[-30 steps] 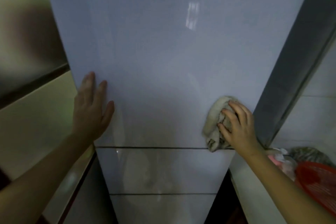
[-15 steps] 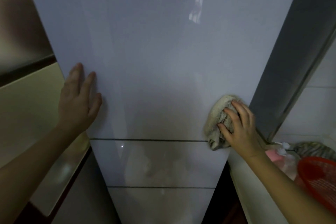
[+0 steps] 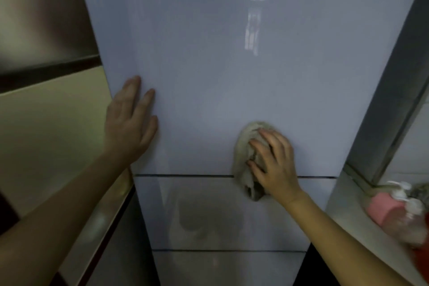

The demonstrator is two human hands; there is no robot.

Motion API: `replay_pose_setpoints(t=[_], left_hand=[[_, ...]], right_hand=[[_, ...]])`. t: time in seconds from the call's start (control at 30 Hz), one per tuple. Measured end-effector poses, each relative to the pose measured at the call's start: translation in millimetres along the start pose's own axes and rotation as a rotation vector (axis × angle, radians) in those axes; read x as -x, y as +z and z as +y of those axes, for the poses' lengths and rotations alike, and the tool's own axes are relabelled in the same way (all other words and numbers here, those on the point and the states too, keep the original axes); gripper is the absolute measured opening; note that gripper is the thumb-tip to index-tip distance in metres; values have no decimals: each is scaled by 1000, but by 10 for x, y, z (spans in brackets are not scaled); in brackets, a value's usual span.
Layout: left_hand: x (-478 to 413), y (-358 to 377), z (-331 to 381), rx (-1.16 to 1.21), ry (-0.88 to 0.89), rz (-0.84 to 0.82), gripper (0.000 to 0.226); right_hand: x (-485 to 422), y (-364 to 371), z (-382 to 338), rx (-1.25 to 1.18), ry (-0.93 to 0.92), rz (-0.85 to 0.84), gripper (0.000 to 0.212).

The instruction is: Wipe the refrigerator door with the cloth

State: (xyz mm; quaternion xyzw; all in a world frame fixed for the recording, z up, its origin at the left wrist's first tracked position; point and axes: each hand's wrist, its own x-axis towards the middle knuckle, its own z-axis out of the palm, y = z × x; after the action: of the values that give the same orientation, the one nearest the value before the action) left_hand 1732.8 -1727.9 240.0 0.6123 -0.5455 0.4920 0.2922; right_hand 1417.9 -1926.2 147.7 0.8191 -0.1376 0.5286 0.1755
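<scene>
Pressed bunched cloth (image 3: 247, 158) flat on refrigerator door (image 3: 220, 76) with right hand (image 3: 275, 165), low, across seam; left hand (image 3: 128, 123) spread open, bracing near left edge; best done with even pressure, overlapping strokes

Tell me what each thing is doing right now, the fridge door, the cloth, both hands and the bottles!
refrigerator door: shut, shiny, reflecting a window.
cloth: bunched up, pressed against the door, hanging over the seam below.
right hand: fingers spread on the cloth, pushing it onto the door.
left hand: open, flat against the door's left edge.
pump bottles: on the ledge at right, blurry, seem tipped over.
</scene>
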Motion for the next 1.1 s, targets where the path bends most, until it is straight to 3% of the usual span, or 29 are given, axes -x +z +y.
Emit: replay_pose_setpoints(t=[0.13,0.33,0.63,0.97,1.1], left_hand=[[31,44,-14,4,16,43,52],[12,60,22,27,-33,59,50],[7,45,60,28,-49,11,54],[4,-100,135,46,-73,-83,57],[-38,-128,256,47,-133,-85,54]], right_hand=[[-399,583,-782,-127,-129,69,49],[-697,988,-1445,-154,-118,125,41],[-492,588,-840,-63,-137,88,47],[-152,-227,63,42,104,42,51],[-158,-379,193,18,123,9,51]])
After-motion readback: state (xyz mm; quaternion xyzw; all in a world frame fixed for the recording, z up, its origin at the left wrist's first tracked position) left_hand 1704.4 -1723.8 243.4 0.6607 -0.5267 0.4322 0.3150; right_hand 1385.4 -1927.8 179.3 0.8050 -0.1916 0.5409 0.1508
